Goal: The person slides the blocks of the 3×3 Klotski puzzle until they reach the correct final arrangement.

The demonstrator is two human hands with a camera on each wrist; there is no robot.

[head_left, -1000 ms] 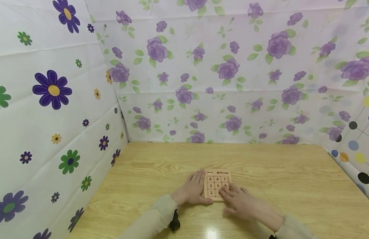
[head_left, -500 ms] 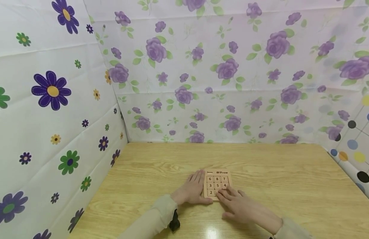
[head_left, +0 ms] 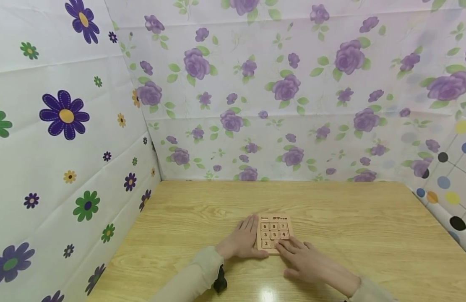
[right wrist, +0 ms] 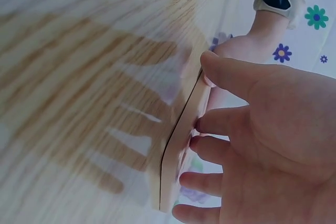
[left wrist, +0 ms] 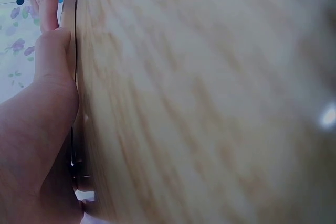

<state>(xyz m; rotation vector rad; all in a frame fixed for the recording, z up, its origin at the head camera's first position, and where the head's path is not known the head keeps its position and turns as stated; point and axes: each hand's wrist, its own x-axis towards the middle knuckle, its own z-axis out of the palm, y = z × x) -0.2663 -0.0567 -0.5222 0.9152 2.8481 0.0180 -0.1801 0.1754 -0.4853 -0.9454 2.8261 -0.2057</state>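
A wooden number slide puzzle (head_left: 275,218) lies flat on the table, its numbered tiles set in rows under a printed heading. My left hand (head_left: 240,240) lies at its left side, with straight fingers along that edge and the thumb at the front left corner. In the left wrist view the thumb (left wrist: 52,56) rests against the puzzle's side (left wrist: 69,14). From the right, my right hand (head_left: 306,259) reaches over the front right corner, fingertips on the bottom row beside the 2 tile (head_left: 266,243). Its fingers hide the tiles there. In the right wrist view they stand spread and nearly straight over the puzzle (right wrist: 181,140).
The wood-grain table (head_left: 202,201) surrounds the puzzle. Behind it hangs a cloth with purple roses (head_left: 233,121), and on the left a daisy-patterned cloth (head_left: 88,205). A dotted cloth (head_left: 453,184) borders the right. A black strap (head_left: 219,281) hangs from the left wrist.
My right fingertips have moved slightly left along the bottom row, then back a little to the right. The 1 tile, partly visible earlier, is now covered. My left hand stays in place.
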